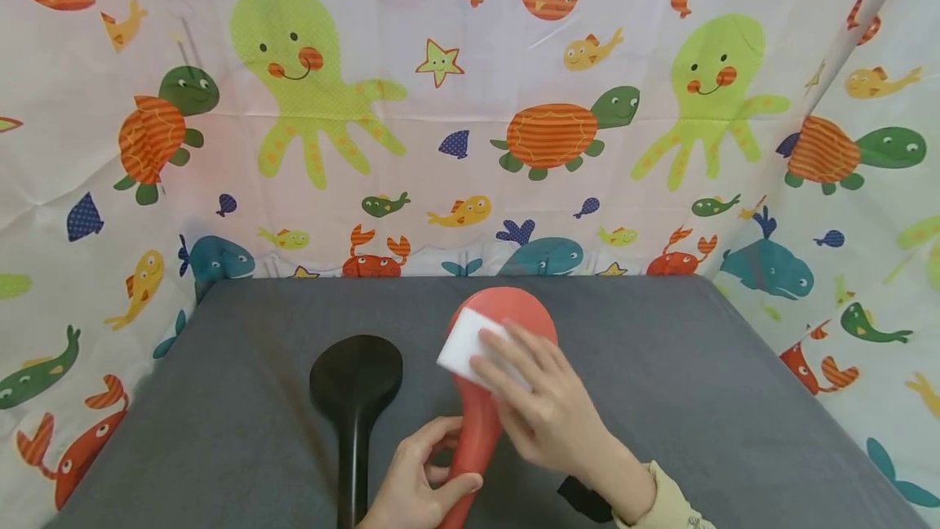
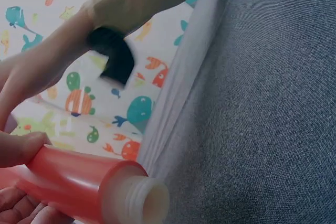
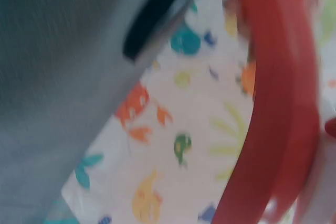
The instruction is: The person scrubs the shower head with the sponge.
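My left hand [image 1: 422,476] grips the handle of a red hand shower head [image 1: 523,308], thumb on the near side and fingers round the other. In the left wrist view, the handle's pale threaded end [image 2: 137,200] sticks out past that hand. My right hand [image 1: 547,406] holds a white sponge [image 1: 463,341] against the round head, its fingers over the sponge's right part. The right wrist view is blurred and shows mostly the curved red handle [image 3: 278,103]. A black hand shower head [image 1: 357,374] lies on the grey cloth to the left, apart from both hands.
A grey cloth-covered table [image 1: 242,431] lies under the work. Behind and at both sides hangs a white curtain [image 1: 441,162] printed with sea animals. A black piece [image 1: 583,500] sits at the right wrist, beside the pale sleeve [image 1: 664,504].
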{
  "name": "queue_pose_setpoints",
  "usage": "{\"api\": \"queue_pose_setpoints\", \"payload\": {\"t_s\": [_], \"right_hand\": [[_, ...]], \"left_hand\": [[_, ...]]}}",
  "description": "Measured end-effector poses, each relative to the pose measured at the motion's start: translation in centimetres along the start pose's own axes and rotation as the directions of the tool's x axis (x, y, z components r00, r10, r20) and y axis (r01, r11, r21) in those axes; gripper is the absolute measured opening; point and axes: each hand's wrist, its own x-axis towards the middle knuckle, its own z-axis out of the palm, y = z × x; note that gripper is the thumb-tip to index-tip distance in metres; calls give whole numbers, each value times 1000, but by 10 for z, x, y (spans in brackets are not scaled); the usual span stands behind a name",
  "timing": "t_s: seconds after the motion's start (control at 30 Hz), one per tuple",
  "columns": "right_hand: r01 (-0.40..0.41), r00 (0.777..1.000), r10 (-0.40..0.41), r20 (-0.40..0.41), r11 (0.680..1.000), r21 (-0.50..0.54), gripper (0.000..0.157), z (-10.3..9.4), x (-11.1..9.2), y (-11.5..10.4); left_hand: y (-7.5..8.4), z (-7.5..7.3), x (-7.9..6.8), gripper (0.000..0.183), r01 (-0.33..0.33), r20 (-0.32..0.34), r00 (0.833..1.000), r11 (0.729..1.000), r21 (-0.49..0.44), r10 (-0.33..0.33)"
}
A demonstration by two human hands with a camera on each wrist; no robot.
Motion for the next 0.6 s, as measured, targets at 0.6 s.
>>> {"api": "queue_pose_setpoints", "payload": {"t_s": [0.6], "right_hand": [[124, 992, -122, -38, 991, 49, 34, 5, -15, -10]], "left_hand": [[-1, -2, 2, 39, -93, -5, 996, 985, -143, 93]]}}
